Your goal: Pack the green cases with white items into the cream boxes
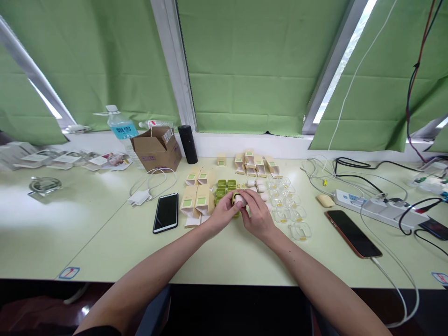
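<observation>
Above the middle of the table my left hand (224,212) is closed round a small olive-green cup (234,198), its rim tipped toward the other hand. My right hand (257,213) is closed on a small white rounded piece (240,200), which sits against the cup; whether it is inside is hard to see. Several like green cups (221,184) stand in rows just beyond the left hand. More white pieces (260,183) lie behind the right hand. To its right are several clear plastic containers (300,230). Cream cardboard boxes (193,201) with green labels lie left of the hands.
More small boxes (249,161) stand at the back. A white-framed phone (165,213) lies left, a charging phone (353,233) right, near a power strip (378,207) with cables. A brown carton (156,151), black cylinder (188,143) and water bottle (122,128) stand back left.
</observation>
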A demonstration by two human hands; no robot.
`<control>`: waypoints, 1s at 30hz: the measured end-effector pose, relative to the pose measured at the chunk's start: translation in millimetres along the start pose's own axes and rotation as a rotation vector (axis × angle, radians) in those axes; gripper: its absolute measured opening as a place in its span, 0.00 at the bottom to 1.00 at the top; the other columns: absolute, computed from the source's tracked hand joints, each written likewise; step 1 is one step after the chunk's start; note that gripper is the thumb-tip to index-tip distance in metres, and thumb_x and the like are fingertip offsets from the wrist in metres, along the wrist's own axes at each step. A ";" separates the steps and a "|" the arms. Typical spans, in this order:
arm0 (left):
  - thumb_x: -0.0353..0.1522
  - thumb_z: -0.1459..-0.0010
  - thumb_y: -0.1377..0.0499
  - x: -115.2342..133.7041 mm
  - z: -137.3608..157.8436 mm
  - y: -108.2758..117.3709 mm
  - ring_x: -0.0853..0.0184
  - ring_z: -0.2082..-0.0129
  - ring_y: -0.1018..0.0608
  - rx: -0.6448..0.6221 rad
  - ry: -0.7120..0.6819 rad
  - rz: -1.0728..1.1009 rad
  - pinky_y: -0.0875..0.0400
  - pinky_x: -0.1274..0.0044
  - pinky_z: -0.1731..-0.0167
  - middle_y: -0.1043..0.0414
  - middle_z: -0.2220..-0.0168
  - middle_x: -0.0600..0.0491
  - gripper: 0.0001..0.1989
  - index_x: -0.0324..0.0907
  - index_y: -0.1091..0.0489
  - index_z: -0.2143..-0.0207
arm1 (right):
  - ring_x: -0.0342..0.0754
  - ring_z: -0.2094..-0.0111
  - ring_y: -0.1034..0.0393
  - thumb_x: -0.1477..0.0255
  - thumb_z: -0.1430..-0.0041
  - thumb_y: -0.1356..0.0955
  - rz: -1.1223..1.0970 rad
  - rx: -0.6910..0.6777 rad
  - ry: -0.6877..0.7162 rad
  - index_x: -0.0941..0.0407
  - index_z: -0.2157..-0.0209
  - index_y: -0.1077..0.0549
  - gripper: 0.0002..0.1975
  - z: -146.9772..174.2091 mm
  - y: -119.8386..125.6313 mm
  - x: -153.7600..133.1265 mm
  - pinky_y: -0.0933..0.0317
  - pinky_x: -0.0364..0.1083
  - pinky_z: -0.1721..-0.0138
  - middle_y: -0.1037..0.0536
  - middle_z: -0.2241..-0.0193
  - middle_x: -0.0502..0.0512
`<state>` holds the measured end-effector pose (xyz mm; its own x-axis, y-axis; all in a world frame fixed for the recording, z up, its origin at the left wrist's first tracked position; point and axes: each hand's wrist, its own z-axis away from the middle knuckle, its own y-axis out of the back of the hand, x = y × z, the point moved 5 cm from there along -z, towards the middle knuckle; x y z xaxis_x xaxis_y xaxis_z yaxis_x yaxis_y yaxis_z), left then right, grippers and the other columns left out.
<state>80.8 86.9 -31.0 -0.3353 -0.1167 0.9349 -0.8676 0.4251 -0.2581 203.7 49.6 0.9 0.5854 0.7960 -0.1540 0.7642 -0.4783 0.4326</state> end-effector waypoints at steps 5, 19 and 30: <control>0.50 0.47 0.30 0.5 -0.5 1.5 0.57 0.50 0.23 0.036 -0.007 -0.012 0.29 0.72 0.51 0.25 0.49 0.43 0.33 0.39 0.29 0.46 | 0.58 0.45 0.27 0.77 0.31 0.37 0.011 -0.005 -0.024 0.56 0.35 0.36 0.24 1.6 -0.9 2.6 0.25 0.58 0.45 0.25 0.48 0.67; 0.50 0.44 0.32 2.5 -0.4 0.0 0.55 0.45 0.25 -0.008 -0.008 -0.012 0.29 0.71 0.49 0.25 0.48 0.43 0.31 0.39 0.29 0.46 | 0.57 0.46 0.27 0.76 0.31 0.36 0.003 -0.008 -0.052 0.56 0.37 0.34 0.23 1.6 -0.6 2.3 0.25 0.57 0.46 0.25 0.49 0.67; 0.49 0.43 0.32 0.7 0.1 0.9 0.56 0.47 0.23 -0.001 0.003 0.002 0.29 0.71 0.49 0.23 0.52 0.45 0.30 0.40 0.28 0.46 | 0.58 0.45 0.27 0.74 0.31 0.36 -0.017 -0.028 -0.084 0.55 0.35 0.35 0.24 4.7 -2.5 6.7 0.26 0.57 0.46 0.25 0.48 0.67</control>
<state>79.7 87.2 -30.5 -0.3360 -0.1134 0.9350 -0.8664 0.4266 -0.2596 206.9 54.4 -5.4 0.5938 0.7696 -0.2350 0.7672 -0.4534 0.4537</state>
